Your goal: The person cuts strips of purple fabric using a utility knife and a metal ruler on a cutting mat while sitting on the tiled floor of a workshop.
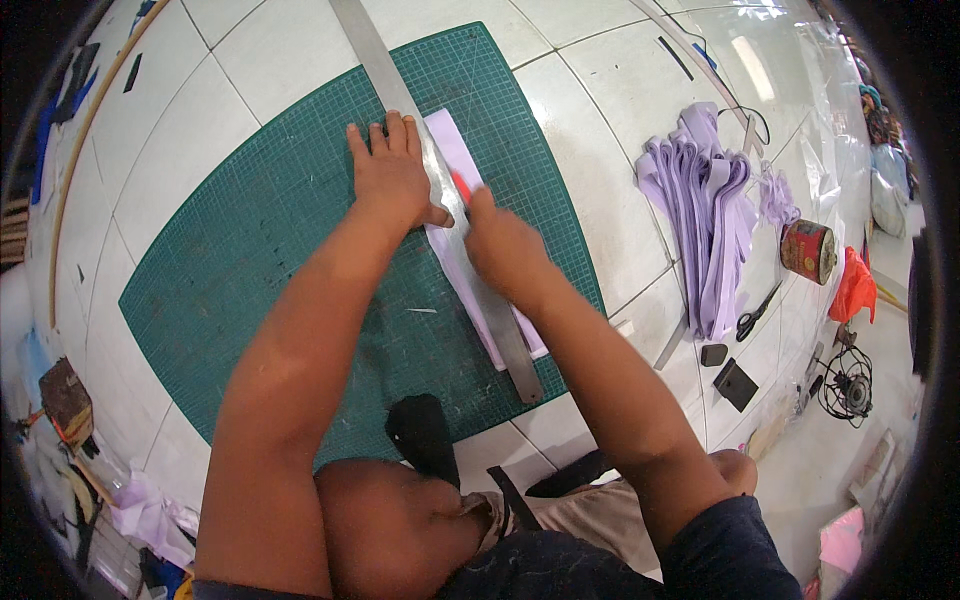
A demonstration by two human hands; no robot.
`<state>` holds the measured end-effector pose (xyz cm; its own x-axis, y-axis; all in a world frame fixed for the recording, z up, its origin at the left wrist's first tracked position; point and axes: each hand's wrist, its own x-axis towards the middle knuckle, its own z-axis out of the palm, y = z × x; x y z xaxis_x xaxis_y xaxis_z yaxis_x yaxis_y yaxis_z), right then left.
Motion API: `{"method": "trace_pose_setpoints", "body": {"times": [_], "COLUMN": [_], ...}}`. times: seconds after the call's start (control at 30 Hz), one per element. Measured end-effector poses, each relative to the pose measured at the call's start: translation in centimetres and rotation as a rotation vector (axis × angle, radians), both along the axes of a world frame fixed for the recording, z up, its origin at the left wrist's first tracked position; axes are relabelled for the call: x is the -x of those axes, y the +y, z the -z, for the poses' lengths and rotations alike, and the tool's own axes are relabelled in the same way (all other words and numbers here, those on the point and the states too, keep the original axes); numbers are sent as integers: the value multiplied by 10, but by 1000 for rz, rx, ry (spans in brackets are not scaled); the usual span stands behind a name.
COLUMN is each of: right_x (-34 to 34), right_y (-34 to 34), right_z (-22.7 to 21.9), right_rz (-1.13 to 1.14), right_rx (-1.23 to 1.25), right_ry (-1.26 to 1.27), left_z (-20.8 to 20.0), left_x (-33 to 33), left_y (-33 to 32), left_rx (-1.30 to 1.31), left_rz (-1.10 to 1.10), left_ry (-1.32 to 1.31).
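A green gridded cutting mat [250, 240] lies on the tiled floor. Across it runs a long metal ruler [375, 55], set over a folded strip of lavender fabric [455, 145] whose edges show on both sides. My left hand [393, 185] presses flat on the ruler and mat, fingers spread, the thumb over the metal. Along the ruler's right edge, my right hand [508, 250] is closed round a red-handled cutter [461, 187]. Its blade is hidden, and the hand is slightly blurred. A thin white scrap [421, 310] rests on the mat.
To the right lies a bundle of long lavender fabric strips [700, 225], near a red tin can [806, 252] and black scissors [757, 312]. Two dark blocks [737, 384] and coiled black wire [848, 385] are nearer. My bent leg [390, 510] borders the mat's near edge.
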<state>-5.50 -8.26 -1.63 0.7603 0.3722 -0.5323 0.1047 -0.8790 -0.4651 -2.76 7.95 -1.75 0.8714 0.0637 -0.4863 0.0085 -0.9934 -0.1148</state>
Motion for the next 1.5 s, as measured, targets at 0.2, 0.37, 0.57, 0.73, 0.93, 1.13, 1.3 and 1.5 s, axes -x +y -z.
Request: {"method": "trace_pose_setpoints", "body": {"times": [0.2,0.37,0.57,0.73,0.93,1.13,1.3,1.5], "right_x": [56,122,218,201,83,4,-9,-13], "right_y": [-43,-91,-174,-170,-79,18,37,38], "right_z": [-18,-37,-61,-92,-46,-12,7,13], "right_rz": [39,66,35,-5,109,123,125,108], "right_rx": [112,212,308,251,20,-46,-87,-21], "right_ry": [111,243,240,176,-88,-146,-198,-169], "left_z": [-1,1,0,4,0,0,12,8], "left_x": [-5,-2,-4,0,-1,5,7,7], "left_y": [-6,-1,-6,8,8,6,8,8], "left_rx": [-1,11,-6,75,179,215,194,204], "left_rz": [-6,-11,-1,-52,-81,-96,-79,-87], "left_ry": [35,37,39,28,44,13,-29,-34]}}
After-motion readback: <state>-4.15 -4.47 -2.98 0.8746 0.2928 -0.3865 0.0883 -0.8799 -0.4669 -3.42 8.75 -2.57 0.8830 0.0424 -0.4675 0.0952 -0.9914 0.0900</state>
